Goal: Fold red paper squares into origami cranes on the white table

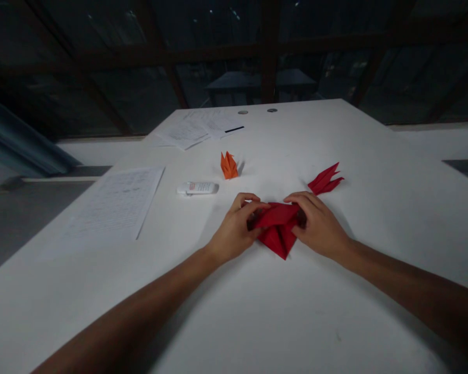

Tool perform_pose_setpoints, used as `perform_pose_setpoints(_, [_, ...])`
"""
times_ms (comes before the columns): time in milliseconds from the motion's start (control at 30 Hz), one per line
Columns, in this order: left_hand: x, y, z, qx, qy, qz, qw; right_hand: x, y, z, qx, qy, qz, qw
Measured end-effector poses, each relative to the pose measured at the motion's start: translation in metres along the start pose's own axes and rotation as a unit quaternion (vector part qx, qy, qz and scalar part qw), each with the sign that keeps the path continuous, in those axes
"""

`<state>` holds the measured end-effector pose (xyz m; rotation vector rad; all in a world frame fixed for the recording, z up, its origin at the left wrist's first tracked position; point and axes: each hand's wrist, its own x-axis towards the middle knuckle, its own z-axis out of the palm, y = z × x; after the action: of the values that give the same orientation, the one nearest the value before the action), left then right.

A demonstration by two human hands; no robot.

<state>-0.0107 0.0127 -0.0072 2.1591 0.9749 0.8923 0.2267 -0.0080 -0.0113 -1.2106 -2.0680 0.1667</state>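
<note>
Folded red paper point(276, 217), between hands point(234, 231) point(320, 224), held by both

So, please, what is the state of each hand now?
Left hand: closed, holding the folded red paper by its left side.
Right hand: closed, holding its right side.

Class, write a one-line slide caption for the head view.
Left hand and right hand hold folded red paper, an orange origami piece beyond.
</note>
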Motion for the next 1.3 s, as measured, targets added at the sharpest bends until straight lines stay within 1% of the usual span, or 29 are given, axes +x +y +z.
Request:
perform_pose_setpoints(67, [0.001,0.002,0.0,-0.029,0.008,-0.015,0.999,-0.002,-0.005,-0.001,-0.02,0.007,-0.027,0.999])
perform_pose_setpoints(200, [0.0,0.007,0.0,-0.114,0.013,-0.025,0.993,-0.005,-0.007,0.0,-0.055,-0.011,-0.065,0.996])
perform_pose_setpoints(300, [-0.001,0.009,-0.001,-0.167,0.008,-0.022,0.986,-0.006,-0.004,0.001,-0.077,-0.002,-0.07,0.995])
perform_pose_setpoints(400, [-0.001,0.007,-0.002,-0.176,0.009,-0.022,0.984,-0.006,-0.003,0.0,-0.09,0.005,-0.063,0.994])
perform_pose_setpoints(533, [0.0,0.004,-0.002,-0.123,0.024,-0.02,0.992,-0.005,-0.003,-0.002,-0.099,-0.023,-0.08,0.992])
perform_pose_setpoints(633, [0.0,0.005,0.0,-0.056,0.02,-0.005,0.998,-0.005,-0.003,0.0,-0.063,-0.042,-0.112,0.991])
perform_pose_setpoints(733, [0.0,0.008,0.001,-0.003,-0.007,0.03,1.0,-0.005,-0.004,0.003,-0.01,-0.061,-0.141,0.988])
perform_pose_setpoints(800, [-0.001,0.01,-0.001,0.029,-0.036,0.05,0.998,-0.005,-0.006,0.003,0.009,-0.076,-0.151,0.986])
perform_pose_setpoints(967, [0.0,0.011,-0.013,0.096,-0.113,0.072,0.986,-0.004,-0.007,0.0,0.03,-0.095,-0.153,0.983])
perform_pose_setpoints(1133, [0.003,0.008,-0.022,0.107,-0.135,0.091,0.981,-0.003,-0.003,0.002,0.014,-0.083,-0.123,0.989])
perform_pose_setpoints(1300, [0.003,0.012,-0.029,0.125,-0.173,0.11,0.971,-0.002,-0.007,-0.005,-0.012,-0.136,-0.122,0.983])
